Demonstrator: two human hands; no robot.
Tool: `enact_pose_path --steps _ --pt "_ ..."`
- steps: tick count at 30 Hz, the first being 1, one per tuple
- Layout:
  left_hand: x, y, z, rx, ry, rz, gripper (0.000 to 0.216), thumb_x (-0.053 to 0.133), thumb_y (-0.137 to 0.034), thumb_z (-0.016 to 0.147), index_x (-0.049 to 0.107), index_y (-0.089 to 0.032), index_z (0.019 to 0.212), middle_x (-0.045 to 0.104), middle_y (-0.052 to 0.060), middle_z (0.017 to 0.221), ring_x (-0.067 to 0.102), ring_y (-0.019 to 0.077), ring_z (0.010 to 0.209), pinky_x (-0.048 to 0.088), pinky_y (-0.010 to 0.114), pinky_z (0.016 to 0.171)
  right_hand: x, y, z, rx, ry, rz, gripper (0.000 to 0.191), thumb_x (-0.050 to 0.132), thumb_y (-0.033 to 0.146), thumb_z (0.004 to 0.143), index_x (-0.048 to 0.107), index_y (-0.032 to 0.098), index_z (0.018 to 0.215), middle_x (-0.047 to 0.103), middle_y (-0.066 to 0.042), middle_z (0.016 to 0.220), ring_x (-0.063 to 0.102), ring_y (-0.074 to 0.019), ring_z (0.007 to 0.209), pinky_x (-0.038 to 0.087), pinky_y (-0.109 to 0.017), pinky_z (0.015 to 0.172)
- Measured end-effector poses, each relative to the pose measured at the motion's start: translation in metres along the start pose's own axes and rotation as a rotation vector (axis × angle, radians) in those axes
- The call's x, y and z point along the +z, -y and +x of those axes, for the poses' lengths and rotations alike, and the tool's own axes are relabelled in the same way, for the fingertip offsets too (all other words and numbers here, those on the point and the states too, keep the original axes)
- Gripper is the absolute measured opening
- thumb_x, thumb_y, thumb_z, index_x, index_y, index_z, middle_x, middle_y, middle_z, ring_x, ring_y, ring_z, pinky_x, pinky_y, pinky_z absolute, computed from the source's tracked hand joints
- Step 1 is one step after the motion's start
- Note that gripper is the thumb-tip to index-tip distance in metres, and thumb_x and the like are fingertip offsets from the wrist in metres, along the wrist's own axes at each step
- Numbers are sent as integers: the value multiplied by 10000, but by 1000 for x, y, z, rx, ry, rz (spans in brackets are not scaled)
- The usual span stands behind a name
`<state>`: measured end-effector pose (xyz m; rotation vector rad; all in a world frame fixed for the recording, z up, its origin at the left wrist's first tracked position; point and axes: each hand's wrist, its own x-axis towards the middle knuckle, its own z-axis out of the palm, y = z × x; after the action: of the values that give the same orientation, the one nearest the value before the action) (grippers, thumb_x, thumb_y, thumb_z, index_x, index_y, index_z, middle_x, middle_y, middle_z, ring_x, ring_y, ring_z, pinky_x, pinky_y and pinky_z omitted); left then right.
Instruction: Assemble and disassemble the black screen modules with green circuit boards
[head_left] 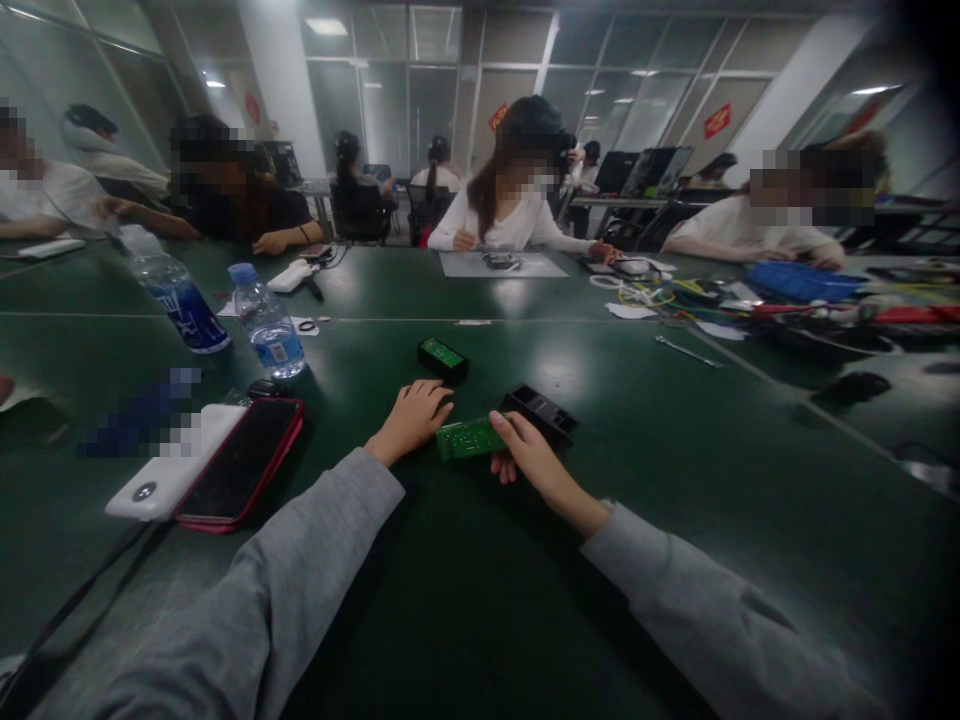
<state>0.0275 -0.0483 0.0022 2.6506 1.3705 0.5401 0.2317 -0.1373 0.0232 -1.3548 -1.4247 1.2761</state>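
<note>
The held circuit board [471, 438] is green, the case [541, 411] black, the sleeves [300, 560] grey.

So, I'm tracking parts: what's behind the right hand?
A black casing shows beyond the right hand and the green circuit board it holds. The hand covers part of the casing's near side; what's there, and whether they touch, can't be seen.

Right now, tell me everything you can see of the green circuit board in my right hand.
The circuit board is a thin, roughly rectangular green panel with small pale spots; finer markings are too blurred to read. Its long side runs left to right, one broad face showing. Your right hand grips its right end, thumb on top. Its left end lies by your left hand; whether they touch is unclear. A black case sits just beyond its right end.
</note>
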Motion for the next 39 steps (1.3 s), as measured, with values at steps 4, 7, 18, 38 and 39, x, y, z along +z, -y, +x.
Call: enact_pose_path --steps 4,7,18,38,39 --pt "-2 -1 -1 3 -3 2 400 320 -409 975 523 -241 1276 495 78 1381 418 235 1284 352 454 1037 -7 2 -1 16 78 15 478 480 648 875 471 180 973 601 5 610 549 -107 444 410 -185 380" --pt "-3 -2 -2 7 -12 -3 402 317 -407 977 523 -235 1276 493 79 1383 418 235 1285 357 455 1033 -12 1 -3 -111 99 30 429 550 576 867 516 177 1019 631 -44 861 630 -139 655 521 -236 506" --pt "-3 -2 -2 4 2 -7 361 373 -313 960 509 -231 1284 489 81 1386 409 234 1293 340 451 1051 -10 4 -16 -601 -108 -429 377 637 281 857 475 233 1194 533 -84 1225 545 -235 1143 483 -467 992" --pt "-7 -3 -4 12 -2 -14 366 369 -329 963 510 -232 1287 485 87 1391 414 241 1295 357 464 1042 -61 -12 2 -627 -565 -971 479 563 411 869 489 151 1264 509 -179 1220 488 -346 1150 442 -560 929" --pt "-7 -3 -4 11 -5 -15 364 371 -329 963 513 -231 1284 486 87 1391 414 240 1296 357 463 1043 -66 -17 4 -592 -524 -978 500 565 423 860 492 135 1262 533 -183 1182 514 -345 1114 459 -555 907"
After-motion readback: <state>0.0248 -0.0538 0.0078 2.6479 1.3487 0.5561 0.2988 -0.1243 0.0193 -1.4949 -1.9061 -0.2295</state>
